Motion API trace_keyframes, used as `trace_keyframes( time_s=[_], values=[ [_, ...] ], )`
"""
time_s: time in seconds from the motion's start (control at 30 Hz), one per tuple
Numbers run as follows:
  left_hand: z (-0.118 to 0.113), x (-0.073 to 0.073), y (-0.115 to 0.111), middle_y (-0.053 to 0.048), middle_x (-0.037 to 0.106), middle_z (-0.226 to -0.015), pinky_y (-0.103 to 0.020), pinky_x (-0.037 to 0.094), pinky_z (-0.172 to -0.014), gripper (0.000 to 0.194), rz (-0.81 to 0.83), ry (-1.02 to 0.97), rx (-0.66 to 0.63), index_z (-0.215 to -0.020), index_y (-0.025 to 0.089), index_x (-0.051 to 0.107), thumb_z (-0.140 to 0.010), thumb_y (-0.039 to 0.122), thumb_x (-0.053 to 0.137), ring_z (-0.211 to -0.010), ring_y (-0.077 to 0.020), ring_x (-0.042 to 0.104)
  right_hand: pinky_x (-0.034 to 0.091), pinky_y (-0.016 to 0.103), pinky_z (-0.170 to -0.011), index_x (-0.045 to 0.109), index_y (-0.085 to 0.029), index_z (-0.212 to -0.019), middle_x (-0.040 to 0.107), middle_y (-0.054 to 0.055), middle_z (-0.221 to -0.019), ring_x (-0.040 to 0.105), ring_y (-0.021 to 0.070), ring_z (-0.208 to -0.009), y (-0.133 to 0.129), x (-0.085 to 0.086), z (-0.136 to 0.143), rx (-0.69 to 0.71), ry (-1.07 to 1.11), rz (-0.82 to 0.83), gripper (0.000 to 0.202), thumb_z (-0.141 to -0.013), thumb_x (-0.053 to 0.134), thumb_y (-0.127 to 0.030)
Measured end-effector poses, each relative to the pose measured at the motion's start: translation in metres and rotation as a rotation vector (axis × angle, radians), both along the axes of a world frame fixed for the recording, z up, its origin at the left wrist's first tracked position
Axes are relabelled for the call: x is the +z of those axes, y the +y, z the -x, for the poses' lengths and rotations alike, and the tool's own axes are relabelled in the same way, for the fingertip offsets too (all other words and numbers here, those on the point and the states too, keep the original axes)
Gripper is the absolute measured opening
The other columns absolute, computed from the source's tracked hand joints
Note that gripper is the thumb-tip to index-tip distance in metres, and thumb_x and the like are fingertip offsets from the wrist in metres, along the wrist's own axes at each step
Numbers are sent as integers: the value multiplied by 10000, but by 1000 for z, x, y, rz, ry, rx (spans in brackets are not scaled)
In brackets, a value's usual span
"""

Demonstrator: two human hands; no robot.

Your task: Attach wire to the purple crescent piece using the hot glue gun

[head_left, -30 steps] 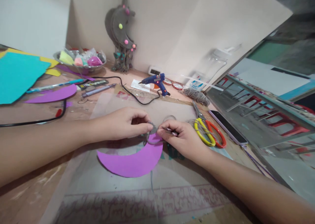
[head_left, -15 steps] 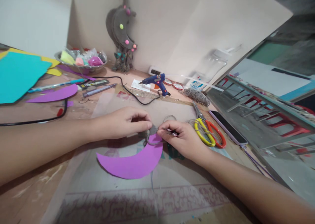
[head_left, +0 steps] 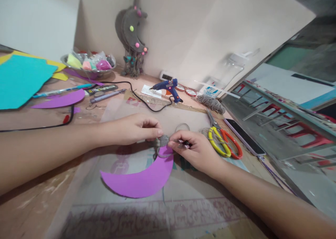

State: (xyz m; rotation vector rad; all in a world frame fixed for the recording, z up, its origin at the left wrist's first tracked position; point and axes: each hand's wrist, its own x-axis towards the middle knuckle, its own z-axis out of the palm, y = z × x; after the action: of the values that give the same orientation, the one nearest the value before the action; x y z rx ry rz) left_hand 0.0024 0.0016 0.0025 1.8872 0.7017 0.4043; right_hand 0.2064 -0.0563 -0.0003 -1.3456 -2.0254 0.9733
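Observation:
A purple crescent cut from paper or foam sheet [head_left: 141, 183] hangs down from my fingers over the plastic-covered table. Grey yarn [head_left: 164, 140] is wound round its upper tip, and a loose loop of it droops across the purple just below. My left hand [head_left: 143, 128] pinches the wrapped tip from the left between thumb and fingers. On the other side my right hand [head_left: 194, 148] is closed in a pinch on the yarn by the tip's right edge. A small dark and pinkish bit shows inside its curled fingers, too unclear to name.
Yellow-and-red scissors [head_left: 220, 139] and a phone [head_left: 244, 135] lie to the right. Behind are a blue glue gun [head_left: 168, 86] with its black cord, a yarn bundle [head_left: 211, 103], a metal bowl [head_left: 89, 72] and a hanging grey moon [head_left: 131, 29]. Turquoise sheet [head_left: 25, 79] lies left.
The crescent's lower part has swung slightly down and left. The grey wrapped tip shows more between my hands, which stay in nearly the same pinch. The view has shifted slightly.

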Motion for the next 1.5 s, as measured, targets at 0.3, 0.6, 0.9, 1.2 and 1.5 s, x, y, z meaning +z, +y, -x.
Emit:
trace_keyframes(
  time_s=[0.3,0.6,0.9,1.2,1.5],
  values=[
    [2,-2,1,32,541,-658,-181,359,-545,266,-40,10,-4,-734,143,569,-839,376,497,-599,-87,481,373,185,-483,595,-156,-721,543,-25,-599,470,71,-514,0,0,0,-12,-22,-18,189,-812,585,-321],
    [2,-2,0,39,508,-620,-182,337,-517,260,-70,49,4,-734,146,575,-843,362,480,-554,-80,453,416,211,-551,574,-172,-860,577,2,-717,517,100,-608,0,0,-5,6,-84,-160,196,-835,558,-365],
    [1,2,-4,40,495,-594,-177,330,-482,235,-73,32,44,-697,148,542,-836,327,483,-523,-71,446,393,305,-694,566,-144,-974,608,71,-815,533,176,-753,4,3,-21,189,-393,-650,305,-951,331,-338],
    [2,1,-3,43,501,-595,-169,318,-452,228,-55,51,52,-715,157,536,-830,344,475,-495,-67,436,336,305,-666,603,-149,-1005,617,65,-779,492,178,-709,5,2,-19,214,-552,-761,293,-933,411,-358],
    [0,0,-4,45,473,-591,-173,325,-457,242,-46,74,49,-725,161,535,-837,363,466,-512,-76,428,326,308,-663,612,-145,-999,612,64,-776,476,176,-704,6,0,-17,219,-573,-749,274,-928,429,-336]
  ],
)
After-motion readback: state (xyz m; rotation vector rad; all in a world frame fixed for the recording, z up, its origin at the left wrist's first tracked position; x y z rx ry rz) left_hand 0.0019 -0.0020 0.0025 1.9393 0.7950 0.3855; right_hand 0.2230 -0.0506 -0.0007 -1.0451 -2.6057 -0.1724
